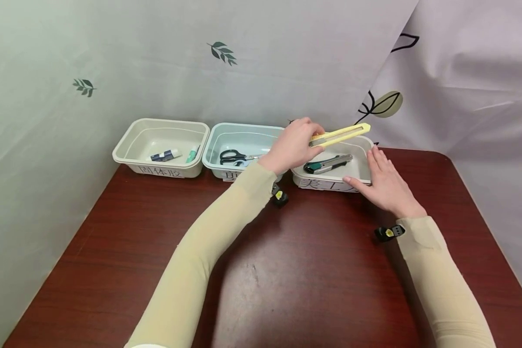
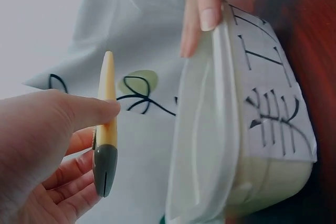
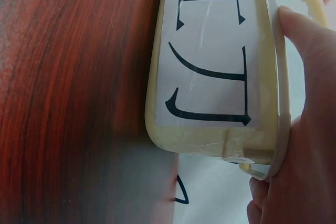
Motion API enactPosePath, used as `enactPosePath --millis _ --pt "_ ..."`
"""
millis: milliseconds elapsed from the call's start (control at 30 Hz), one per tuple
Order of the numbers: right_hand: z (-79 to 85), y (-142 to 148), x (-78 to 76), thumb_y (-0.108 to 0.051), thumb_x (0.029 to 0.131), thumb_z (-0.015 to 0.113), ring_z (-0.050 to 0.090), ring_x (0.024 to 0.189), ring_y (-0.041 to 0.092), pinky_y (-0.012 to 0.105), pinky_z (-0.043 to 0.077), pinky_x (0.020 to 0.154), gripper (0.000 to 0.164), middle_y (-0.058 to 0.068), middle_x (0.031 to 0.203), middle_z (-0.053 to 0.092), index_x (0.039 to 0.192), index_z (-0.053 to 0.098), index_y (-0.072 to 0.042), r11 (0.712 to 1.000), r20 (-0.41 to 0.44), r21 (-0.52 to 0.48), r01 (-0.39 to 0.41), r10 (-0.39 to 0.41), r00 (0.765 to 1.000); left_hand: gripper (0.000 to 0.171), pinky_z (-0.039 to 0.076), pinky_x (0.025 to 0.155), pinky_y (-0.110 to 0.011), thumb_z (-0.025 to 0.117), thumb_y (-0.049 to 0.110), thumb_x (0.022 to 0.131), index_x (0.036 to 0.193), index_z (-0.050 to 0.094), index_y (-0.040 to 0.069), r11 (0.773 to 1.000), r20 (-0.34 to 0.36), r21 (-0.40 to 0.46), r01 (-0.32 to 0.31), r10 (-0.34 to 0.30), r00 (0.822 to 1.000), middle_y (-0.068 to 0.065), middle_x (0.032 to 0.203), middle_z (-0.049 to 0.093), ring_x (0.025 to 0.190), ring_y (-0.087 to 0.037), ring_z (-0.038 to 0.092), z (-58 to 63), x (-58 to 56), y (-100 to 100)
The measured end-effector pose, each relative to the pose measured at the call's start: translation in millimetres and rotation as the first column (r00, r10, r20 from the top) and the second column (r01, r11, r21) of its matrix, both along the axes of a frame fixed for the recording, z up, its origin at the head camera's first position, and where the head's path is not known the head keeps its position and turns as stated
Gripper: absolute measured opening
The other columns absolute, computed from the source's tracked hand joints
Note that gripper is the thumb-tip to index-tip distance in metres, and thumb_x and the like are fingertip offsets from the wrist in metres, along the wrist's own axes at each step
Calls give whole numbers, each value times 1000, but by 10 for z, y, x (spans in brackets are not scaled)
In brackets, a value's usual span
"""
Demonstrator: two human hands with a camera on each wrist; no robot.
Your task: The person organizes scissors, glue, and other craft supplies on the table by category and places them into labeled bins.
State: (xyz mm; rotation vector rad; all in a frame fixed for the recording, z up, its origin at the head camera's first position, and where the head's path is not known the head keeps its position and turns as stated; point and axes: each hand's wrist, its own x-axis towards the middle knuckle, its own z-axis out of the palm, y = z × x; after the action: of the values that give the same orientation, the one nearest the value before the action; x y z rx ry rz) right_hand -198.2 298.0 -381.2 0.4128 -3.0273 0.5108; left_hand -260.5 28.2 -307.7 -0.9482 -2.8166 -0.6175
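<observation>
My left hand (image 1: 293, 145) pinches a yellow box cutter (image 1: 341, 135) between thumb and fingers, holding it over the right-hand bin. In the left wrist view, the cutter (image 2: 106, 124) shows its dark end cap, apart from the bin's rim. That cream plastic bin (image 1: 297, 180) has a white label with black characters on its front. Two box cutters (image 1: 326, 165), one with a teal part, lie inside it. My right hand (image 1: 387, 186) rests on the bin's right corner, fingers straight along the side rim and thumb (image 3: 302, 27) on the front rim.
To the left stands a pale blue bin (image 1: 217, 126) holding black-handled scissors (image 1: 231, 156) and a light blue pair of handles. Farther left, another cream bin (image 1: 132, 126) holds glue sticks (image 1: 165, 155). All stand on a dark red wooden table (image 1: 304, 270), against a leaf-patterned curtain (image 1: 156, 58).
</observation>
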Motion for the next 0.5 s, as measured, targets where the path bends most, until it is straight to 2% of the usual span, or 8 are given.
enactPosePath --millis 133,333,500 --pt "-8 -6 -8 -63 98 52 -1 153 35 48 2 122 103 26 166 2 157 12 11 1000 1 1 0 0 1000 38 43 87 -26 70 34 97 130 69 14 1000 22 -26 -15 15 1000 1 110 61 99 -15 53 -112 -49 100" --pt "-3 -11 -16 -63 98 52 1 153 36 48 3 122 102 26 166 3 157 14 12 1000 -10 2 -3 3 1000 34 40 95 -29 71 35 97 126 72 18 998 34 -54 -19 21 999 3 109 62 103 -15 55 -312 -123 194" --pt "-4 -7 -6 -62 98 52 1 153 37 48 3 122 102 26 166 2 157 12 11 1000 -9 -5 -1 1 1000 32 42 92 -29 72 35 96 122 73 17 999 56 -48 -6 9 998 3 107 63 99 -14 56 -436 -176 269"
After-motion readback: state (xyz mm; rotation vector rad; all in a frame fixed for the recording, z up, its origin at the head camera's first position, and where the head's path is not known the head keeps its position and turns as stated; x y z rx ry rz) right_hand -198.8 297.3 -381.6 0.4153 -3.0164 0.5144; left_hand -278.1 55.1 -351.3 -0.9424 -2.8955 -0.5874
